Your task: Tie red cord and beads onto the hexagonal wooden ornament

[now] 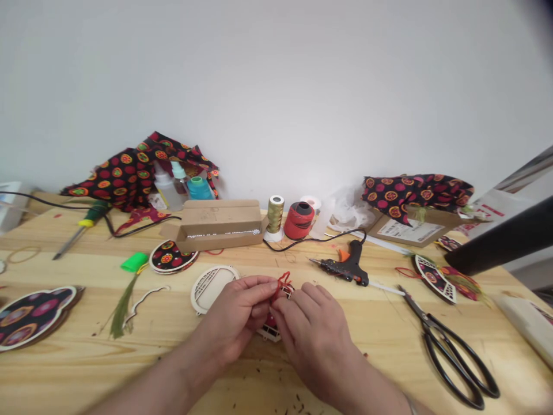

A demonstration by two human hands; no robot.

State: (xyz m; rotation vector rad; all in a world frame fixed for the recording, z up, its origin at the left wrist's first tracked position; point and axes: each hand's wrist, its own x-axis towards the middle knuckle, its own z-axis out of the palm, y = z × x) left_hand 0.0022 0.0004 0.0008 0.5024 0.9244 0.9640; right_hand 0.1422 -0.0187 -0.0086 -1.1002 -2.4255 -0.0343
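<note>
My left hand (242, 311) is closed, thumb and forefinger pinching a looped red cord (285, 280). Close against it, my right hand (313, 328) is also closed, its fingertips at the same cord by the edge of a small ornament. That wood-framed ornament (271, 332), with dark and pink fabric inside, sits between my hands and is largely covered by them. Just beyond my left hand lies a pale round wooden cutout (211, 288) with a lattice pattern. The exact hold of my right fingertips is partly hidden.
Long-handled scissors (453, 351) and a black glue gun (345, 265) lie to the right. Behind stand a cardboard box (220, 236), a gold thread spool (275, 214) and a red spool (299, 221). A green tassel (125, 302) and a screwdriver (75, 236) are at left.
</note>
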